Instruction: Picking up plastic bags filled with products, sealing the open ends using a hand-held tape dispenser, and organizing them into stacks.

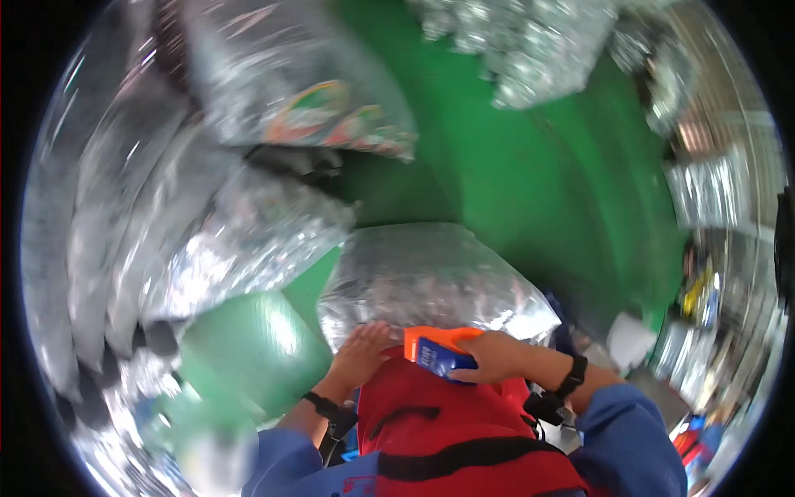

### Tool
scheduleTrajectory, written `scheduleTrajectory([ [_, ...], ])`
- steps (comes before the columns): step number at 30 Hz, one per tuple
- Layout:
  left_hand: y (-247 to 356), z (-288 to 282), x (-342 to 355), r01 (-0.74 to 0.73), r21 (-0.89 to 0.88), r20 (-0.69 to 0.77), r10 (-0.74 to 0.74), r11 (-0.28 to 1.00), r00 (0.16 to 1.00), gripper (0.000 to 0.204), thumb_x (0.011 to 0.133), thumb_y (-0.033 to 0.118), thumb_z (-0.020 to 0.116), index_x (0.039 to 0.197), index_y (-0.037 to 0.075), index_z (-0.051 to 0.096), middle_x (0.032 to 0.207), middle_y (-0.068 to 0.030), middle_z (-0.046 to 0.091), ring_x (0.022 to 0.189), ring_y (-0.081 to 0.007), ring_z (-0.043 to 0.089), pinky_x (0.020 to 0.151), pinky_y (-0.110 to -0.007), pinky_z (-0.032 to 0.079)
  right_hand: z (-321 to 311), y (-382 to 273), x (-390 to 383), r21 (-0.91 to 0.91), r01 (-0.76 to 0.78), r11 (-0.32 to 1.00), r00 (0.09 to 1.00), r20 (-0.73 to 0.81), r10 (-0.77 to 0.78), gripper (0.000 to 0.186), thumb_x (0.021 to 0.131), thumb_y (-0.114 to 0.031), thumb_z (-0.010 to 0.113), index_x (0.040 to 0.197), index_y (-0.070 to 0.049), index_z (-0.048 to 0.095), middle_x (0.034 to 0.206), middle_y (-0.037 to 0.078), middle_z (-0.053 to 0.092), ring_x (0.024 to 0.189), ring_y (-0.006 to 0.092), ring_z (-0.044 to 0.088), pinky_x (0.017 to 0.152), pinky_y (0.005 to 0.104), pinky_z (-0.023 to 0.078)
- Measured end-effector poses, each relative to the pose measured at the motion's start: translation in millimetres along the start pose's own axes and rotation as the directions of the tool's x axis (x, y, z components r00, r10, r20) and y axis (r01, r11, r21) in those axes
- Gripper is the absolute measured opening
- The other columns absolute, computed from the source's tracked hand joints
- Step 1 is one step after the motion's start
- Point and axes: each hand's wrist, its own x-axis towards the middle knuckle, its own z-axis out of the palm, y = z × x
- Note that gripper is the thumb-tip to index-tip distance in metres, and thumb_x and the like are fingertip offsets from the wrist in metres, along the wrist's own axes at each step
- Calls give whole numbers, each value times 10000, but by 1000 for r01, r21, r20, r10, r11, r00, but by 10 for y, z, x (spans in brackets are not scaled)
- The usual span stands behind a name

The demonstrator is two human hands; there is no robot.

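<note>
A filled clear plastic bag (pixel 422 277) lies right in front of me, its near edge against my red apron (pixel 447 410). My left hand (pixel 362 352) rests on that near edge with its fingers stretched out, holding nothing that I can see. In my right hand (pixel 493 358) is an orange and blue hand-sized block (pixel 439 354), gripped from its right side close to the bag's edge. I cannot make out its exact kind. What fills the bag is blurred.
Large filled plastic bags (pixel 298 91) are piled at the left and far left. More shiny clear bags (pixel 538 50) lie at the far right on the green floor (pixel 530 174). A pale green rounded object (pixel 257 344) stands left of my left hand. Cluttered shelves (pixel 712 273) line the right side.
</note>
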Motion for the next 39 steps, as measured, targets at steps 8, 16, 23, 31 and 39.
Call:
scheduleTrajectory([
  [8,89,-378,243,23,257,205,-78,966,976,795,899,458,563,1464,-24,280,1554,-185,238,1452,-331,203,1189,-419,162,-93,1286,-2381,36,-305,952,906,-297,301,527,792,-565,627,1148,-179,672,872,149,681,807,360,648,729,454,507],
  [16,1372,-1796,2003,-177,-256,77,203,950,976,438,857,314,667,1241,110,623,1213,-170,633,1166,-358,572,994,-416,443,137,1709,-2984,90,-465,881,742,-502,444,438,723,-452,694,840,-30,702,683,174,630,662,364,623,640,452,487],
  [23,2329,-675,3334,-579,-130,254,592,805,765,431,697,169,739,1105,73,638,1013,-171,679,988,-352,627,901,-444,467,106,1713,-3104,164,-364,917,732,-558,390,385,711,-410,727,794,-37,679,635,160,607,640,367,610,632,455,483],
  [31,2169,-773,3564,-465,-270,564,530,843,634,344,683,106,700,1015,28,662,928,-191,676,850,-366,644,754,-431,509,201,1961,-3017,162,-246,956,726,-622,293,398,674,-400,760,757,-32,632,561,144,513,585,377,523,575,449,412],
  [39,1945,-866,3337,-713,-39,532,619,700,578,313,816,84,563,1115,55,650,1106,-144,663,1015,-289,634,896,-392,489,112,2018,-2946,114,-208,971,717,-658,231,401,667,-383,771,794,-22,650,578,153,527,591,371,527,577,440,417],
])
